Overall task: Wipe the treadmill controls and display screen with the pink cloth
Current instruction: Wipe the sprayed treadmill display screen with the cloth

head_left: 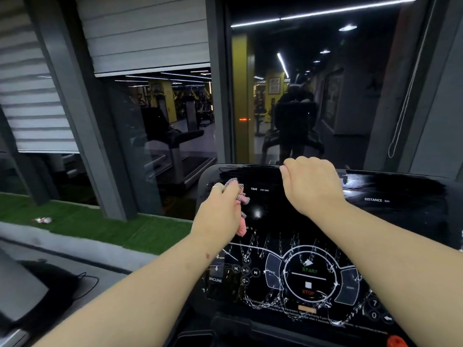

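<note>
Two bare hands reach over the black treadmill console (325, 221) that fills the lower right of the frame. The left hand (220, 209), just left of centre, has its fingers curled round the pink cloth (241, 221), bunched against the left part of the display screen (270, 196); a strip of pink hangs below the hand and checkered edging shows between the fingers. A ring (217, 187) sits on one of its fingers. The right hand (308, 182), at centre, is hooked over the top edge of the console with fingers bent down behind the rim, gripping it.

On the screen, beside the cloth, the words TIME min:sec show, and DISTANCE km farther right. Below the hands lies the control panel (288, 276), streaked with white smears: a round dial marked START (309, 269) in green and STOP (307, 293) in red, small media buttons to its left, an INCLINE label (215, 280) at the left edge, and number keys at lower right. A red clip (397, 341) shows at the bottom right corner.

Beyond the console is dark glass reflecting ceiling lights and gym machines, with grey blinds (37, 83) at upper left and a strip of green turf (100, 229) at left
</note>
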`<state>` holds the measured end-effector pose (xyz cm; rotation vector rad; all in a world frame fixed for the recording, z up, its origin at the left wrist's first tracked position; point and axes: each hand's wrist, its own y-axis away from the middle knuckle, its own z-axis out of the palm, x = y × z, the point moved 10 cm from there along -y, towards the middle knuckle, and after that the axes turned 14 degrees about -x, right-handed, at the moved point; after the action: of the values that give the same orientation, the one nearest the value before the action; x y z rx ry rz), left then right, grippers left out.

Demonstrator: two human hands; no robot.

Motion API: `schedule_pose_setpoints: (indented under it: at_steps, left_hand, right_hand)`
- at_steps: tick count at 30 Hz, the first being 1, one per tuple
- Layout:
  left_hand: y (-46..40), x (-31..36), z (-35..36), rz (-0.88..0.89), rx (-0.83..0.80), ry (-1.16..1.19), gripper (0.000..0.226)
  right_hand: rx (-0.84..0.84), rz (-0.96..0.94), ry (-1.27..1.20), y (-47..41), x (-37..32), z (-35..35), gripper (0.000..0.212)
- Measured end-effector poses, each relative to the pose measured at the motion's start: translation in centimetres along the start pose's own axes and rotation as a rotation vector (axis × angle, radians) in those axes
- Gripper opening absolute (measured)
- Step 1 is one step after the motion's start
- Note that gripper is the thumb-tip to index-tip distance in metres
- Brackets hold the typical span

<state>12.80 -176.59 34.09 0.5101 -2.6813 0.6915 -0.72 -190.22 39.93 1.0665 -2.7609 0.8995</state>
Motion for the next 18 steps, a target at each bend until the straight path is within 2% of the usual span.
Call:
schedule_pose_setpoints:
  at_steps: [5,7,11,18]
  left_hand:
    - [-0.7,-3.4,-2.5,-0.16,0.107,0.072,0.027]
    - [0.1,-2.9,-1.7,-0.143,0.108,0.058,0.028]
    - [2.0,-1.6,1.4,-0.064,-0.013,0.016,0.031]
    - [-0.2,-2.4,-2.3,-0.097,0.038,-0.012,0.029]
  right_hand:
    - [0.045,-0.01,-0.003,0.2,0.0,-0.4,0.034]
    - [0.045,-0.015,-0.001,0.2,0.0,-0.3,0.033]
    - [0.052,-0.011,0.008,0.3,0.2,-0.2,0.036]
    - [0.039,-0.018,-0.015,0.4,0.2,-0.4,0.037]
